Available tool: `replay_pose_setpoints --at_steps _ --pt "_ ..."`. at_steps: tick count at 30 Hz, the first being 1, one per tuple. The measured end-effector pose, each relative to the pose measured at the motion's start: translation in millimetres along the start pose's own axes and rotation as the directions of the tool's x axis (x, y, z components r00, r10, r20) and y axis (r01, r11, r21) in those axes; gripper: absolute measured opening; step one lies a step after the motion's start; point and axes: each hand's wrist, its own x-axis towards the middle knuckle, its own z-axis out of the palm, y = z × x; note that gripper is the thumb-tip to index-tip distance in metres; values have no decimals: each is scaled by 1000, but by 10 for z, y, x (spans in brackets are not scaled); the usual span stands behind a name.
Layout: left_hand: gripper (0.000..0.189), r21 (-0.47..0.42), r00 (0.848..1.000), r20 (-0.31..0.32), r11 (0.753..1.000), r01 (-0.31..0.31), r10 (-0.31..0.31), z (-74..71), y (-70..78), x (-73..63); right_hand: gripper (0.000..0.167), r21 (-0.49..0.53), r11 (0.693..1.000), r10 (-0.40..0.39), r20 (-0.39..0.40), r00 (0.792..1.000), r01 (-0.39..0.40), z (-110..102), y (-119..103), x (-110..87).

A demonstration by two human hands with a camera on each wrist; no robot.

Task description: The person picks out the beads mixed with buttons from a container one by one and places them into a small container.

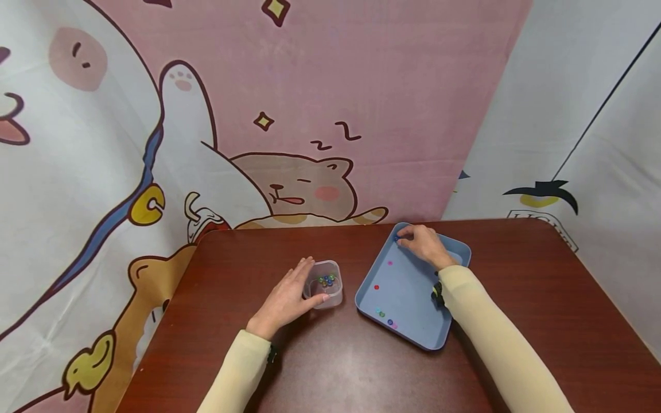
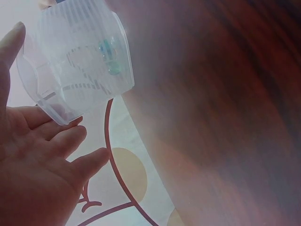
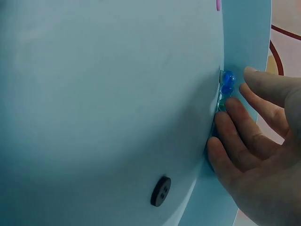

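Note:
My left hand (image 1: 286, 295) lies along the left side of a clear plastic container (image 1: 334, 295), its fingers nearly straight and its thumb over the near rim. Several green and blue marbles (image 1: 326, 280) sit inside; through the container wall, a green marble (image 2: 114, 68) shows in the left wrist view. Over the far left corner of a blue tray (image 1: 413, 292) is my right hand (image 1: 426, 244). Its loosely bent fingers reach to the tray wall beside blue marbles (image 3: 228, 82) and a green marble (image 3: 222, 104), with the thumb apart from them.
A black button (image 3: 161, 191) leans on the tray floor near the right fingers. Along the tray's left side are a pink piece (image 1: 390, 263) and a red piece (image 1: 376, 287); a green piece (image 1: 381, 314) and a dark blue piece (image 1: 390, 322) lie at the near edge. A patterned cloth hangs behind the brown table (image 1: 232, 264).

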Motion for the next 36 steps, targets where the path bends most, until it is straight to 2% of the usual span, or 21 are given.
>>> replay_pose_setpoints --at_steps 9,20,36 --pt "96 0 1000 3 1000 0 0 2 6 0 25 -67 998 -19 -4 1000 19 31 1 36" --pt "95 -3 1000 -8 1000 1 -1 -5 12 3 20 -131 986 -105 -39 994 99 99 -1 41" --pt "96 -11 1000 0 1000 18 -18 2 17 -5 19 -176 984 -37 -32 999 30 148 -72 45"
